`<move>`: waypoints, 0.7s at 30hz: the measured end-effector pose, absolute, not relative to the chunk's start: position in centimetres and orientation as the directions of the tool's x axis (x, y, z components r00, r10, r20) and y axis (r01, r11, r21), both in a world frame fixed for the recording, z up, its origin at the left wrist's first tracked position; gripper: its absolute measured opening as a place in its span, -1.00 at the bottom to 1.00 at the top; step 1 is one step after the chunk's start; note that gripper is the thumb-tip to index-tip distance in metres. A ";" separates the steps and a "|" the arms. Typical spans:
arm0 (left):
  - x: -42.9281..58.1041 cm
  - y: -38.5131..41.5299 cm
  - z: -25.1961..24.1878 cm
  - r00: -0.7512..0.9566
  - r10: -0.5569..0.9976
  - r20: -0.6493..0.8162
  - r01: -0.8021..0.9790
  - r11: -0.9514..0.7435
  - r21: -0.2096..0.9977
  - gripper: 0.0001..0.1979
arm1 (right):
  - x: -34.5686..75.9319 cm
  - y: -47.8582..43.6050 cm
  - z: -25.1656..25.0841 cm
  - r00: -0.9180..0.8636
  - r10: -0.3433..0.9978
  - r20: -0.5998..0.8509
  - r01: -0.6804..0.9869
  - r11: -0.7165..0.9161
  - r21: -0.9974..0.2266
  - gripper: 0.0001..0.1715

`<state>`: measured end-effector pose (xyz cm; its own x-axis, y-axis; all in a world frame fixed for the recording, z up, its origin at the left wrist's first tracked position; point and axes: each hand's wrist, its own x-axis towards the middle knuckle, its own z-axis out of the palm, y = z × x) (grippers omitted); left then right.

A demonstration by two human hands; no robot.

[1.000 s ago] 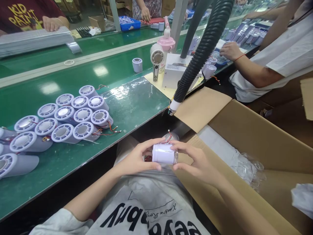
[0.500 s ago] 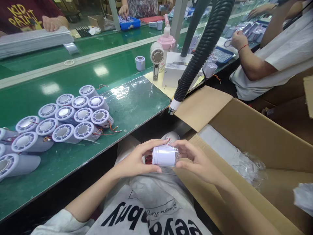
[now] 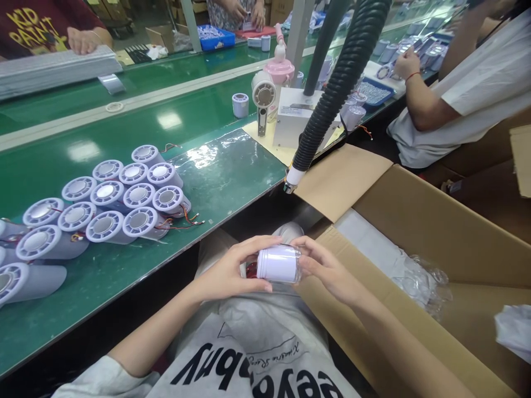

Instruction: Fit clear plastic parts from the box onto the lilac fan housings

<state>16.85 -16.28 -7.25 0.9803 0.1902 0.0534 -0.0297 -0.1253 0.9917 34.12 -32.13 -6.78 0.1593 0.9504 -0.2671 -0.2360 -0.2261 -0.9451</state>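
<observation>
We hold a lavender cylinder [image 3: 276,264] on its side, just off the near edge of the green tabletop [image 3: 224,177]. Our left hand [image 3: 232,270] has its grip wrapped about one end, thumb nearer us and fingers beyond; our right hand [image 3: 326,266] grasps the other end, where clear film [image 3: 299,265] shows. To our left, similar cylinders [image 3: 138,195] crowd together on the tabletop, thin wires [image 3: 185,213] trailing from some. Ahead of us hangs a black ribbed hose [image 3: 332,88], and at our right sits a cardboard carton [image 3: 431,215] with crumpled clear plastic [image 3: 418,284] inside
</observation>
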 end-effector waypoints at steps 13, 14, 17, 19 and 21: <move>17.0 -16.3 -7.2 0.974 0.176 0.146 -0.123 -0.136 0.983 -0.23 | 33.0 -31.2 -7.3 0.109 0.879 -0.464 -0.457 -0.370 -0.809 -0.36; 17.0 -16.3 -7.2 0.973 0.172 0.156 -0.136 -0.125 0.983 -0.23 | 33.0 -31.2 -7.2 0.092 0.876 -0.473 -0.476 -0.379 -0.794 -0.37; 17.1 -16.2 -7.4 0.966 0.165 0.197 -0.176 -0.135 0.975 -0.23 | 32.9 -31.0 -6.8 0.009 0.852 -0.523 -0.529 -0.440 -0.726 -0.42; 17.1 -16.2 -7.4 0.964 0.164 0.207 -0.179 -0.169 0.969 -0.23 | 33.0 -31.0 -6.6 -0.042 0.822 -0.568 -0.562 -0.490 -0.666 -0.33; 17.0 -16.3 -7.4 0.967 0.165 0.192 -0.159 -0.194 0.968 -0.23 | 33.1 -30.9 -6.5 -0.083 0.789 -0.609 -0.596 -0.529 -0.604 -0.25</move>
